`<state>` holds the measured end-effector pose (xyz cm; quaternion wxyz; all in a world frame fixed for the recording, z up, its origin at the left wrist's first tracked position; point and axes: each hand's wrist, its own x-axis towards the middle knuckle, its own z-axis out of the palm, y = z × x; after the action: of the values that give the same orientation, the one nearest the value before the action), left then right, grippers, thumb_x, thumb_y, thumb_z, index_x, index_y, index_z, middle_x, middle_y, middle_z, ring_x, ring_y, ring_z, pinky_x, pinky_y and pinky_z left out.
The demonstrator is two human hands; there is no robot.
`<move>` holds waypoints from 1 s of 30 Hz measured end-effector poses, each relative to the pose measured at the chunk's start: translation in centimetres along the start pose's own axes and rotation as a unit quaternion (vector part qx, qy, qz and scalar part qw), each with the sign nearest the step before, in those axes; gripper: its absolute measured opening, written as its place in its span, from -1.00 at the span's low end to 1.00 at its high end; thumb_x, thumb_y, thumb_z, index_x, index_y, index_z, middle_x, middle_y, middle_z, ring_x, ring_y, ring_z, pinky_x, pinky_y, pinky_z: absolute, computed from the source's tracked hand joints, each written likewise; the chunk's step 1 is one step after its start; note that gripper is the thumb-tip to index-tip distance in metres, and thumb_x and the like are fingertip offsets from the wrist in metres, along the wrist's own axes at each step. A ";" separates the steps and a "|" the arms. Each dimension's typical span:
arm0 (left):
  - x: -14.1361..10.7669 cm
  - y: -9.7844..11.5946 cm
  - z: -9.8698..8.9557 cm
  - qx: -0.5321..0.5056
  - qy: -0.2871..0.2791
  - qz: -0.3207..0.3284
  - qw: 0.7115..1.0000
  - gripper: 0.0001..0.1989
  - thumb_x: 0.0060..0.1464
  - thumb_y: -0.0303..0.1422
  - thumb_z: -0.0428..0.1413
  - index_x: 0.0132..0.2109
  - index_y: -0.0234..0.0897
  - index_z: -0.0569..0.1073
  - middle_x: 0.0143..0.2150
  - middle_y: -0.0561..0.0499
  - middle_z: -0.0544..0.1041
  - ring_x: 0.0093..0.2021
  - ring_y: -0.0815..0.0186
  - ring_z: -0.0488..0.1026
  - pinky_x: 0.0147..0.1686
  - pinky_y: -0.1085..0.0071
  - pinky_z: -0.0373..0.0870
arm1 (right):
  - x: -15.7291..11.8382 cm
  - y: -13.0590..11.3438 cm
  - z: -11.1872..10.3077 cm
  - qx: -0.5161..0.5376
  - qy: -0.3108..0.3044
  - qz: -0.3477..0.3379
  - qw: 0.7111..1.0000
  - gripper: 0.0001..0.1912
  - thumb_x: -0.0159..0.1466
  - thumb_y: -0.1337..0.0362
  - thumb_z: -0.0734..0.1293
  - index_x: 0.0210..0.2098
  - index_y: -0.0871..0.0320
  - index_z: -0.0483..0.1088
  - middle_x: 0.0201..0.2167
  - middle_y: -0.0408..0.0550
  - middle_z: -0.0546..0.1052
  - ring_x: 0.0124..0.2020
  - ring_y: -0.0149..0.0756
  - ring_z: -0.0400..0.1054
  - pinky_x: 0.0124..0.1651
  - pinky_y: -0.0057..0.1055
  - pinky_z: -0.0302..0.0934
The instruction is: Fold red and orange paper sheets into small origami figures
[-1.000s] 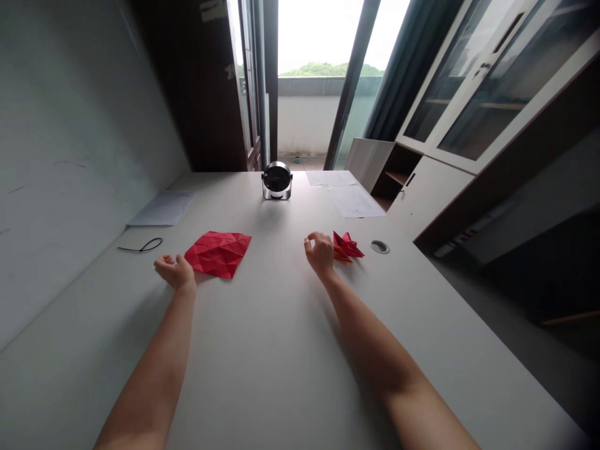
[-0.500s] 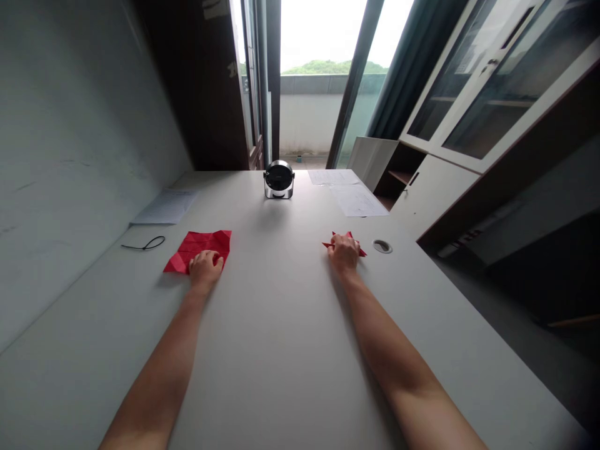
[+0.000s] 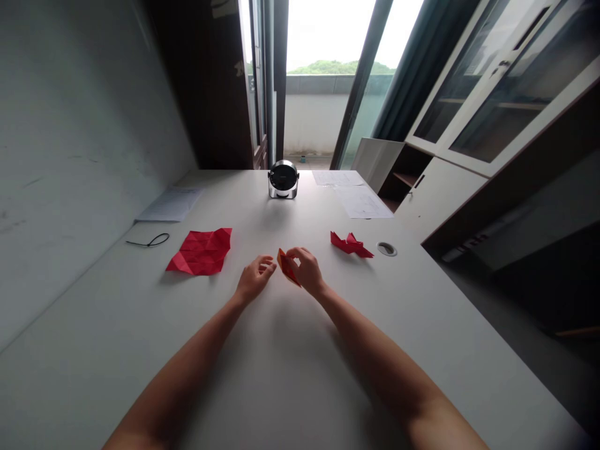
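Observation:
My right hand (image 3: 304, 270) pinches a small folded paper (image 3: 287, 269), orange outside and red inside, held tilted over the middle of the table. Just left of that paper, my left hand (image 3: 255, 276) has its fingers loosely bent and apart, with nothing seen in them. A creased red paper sheet (image 3: 201, 251) lies spread out farther left, its corners slightly raised. To the right of both hands rests a folded red paper shape (image 3: 351, 244) with pointed ends, touched by neither hand.
A round black and silver device (image 3: 283, 177) stands on a bracket at the back of the white table (image 3: 281, 387). Printed papers (image 3: 363, 201) lie at the back right, and more sheets (image 3: 169, 204) at the back left. A black cable tie (image 3: 149, 241) and a cable hole (image 3: 387, 249) flank the red papers.
My left hand has left the creased sheet and moved right. My right hand has let go of the pointed red shape, moved left, and now holds the orange and red folded paper.

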<state>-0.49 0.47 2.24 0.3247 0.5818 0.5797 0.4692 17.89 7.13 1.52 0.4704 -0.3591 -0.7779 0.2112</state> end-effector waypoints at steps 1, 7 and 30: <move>-0.2 0.0 0.3 -0.017 -0.005 -0.005 1.000 -0.67 0.12 -0.14 0.18 -0.02 -0.18 0.52 -0.14 -0.08 0.60 -0.23 0.17 0.56 -0.24 0.34 0.41 | -0.2 -0.5 0.3 0.014 -0.008 0.001 1.000 -0.89 0.34 0.25 0.30 -0.31 0.10 0.43 -0.35 -0.07 0.51 -0.28 -0.27 0.37 -0.13 -0.35 0.25; -0.1 -0.8 0.5 -0.071 -0.029 -0.020 0.997 -0.74 0.12 -0.16 0.17 -0.14 -0.24 0.52 -0.23 -0.05 0.59 -0.25 0.20 0.54 -0.23 0.37 0.38 | -0.6 -1.3 1.4 0.129 -0.038 0.073 0.988 -0.82 0.30 0.15 0.33 -0.36 0.11 0.39 -0.37 -0.11 0.47 -0.37 -0.33 0.33 -0.28 -0.39 0.26; 0.2 -0.2 -0.4 -0.408 -0.083 -0.136 0.899 -0.73 0.10 -0.21 0.15 -0.14 -0.31 0.50 -0.27 -0.05 0.51 -0.32 0.30 0.41 -0.31 0.39 0.33 | -0.3 0.1 2.0 0.369 0.035 0.208 0.905 -0.85 0.22 0.20 0.32 -0.29 0.10 0.27 -0.48 -0.18 0.45 -0.45 -0.36 0.34 -0.33 -0.38 0.26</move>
<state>-0.95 0.65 2.21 0.6410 0.3504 0.3817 0.5662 16.24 6.97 0.31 0.5415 -0.3212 -0.5351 0.5632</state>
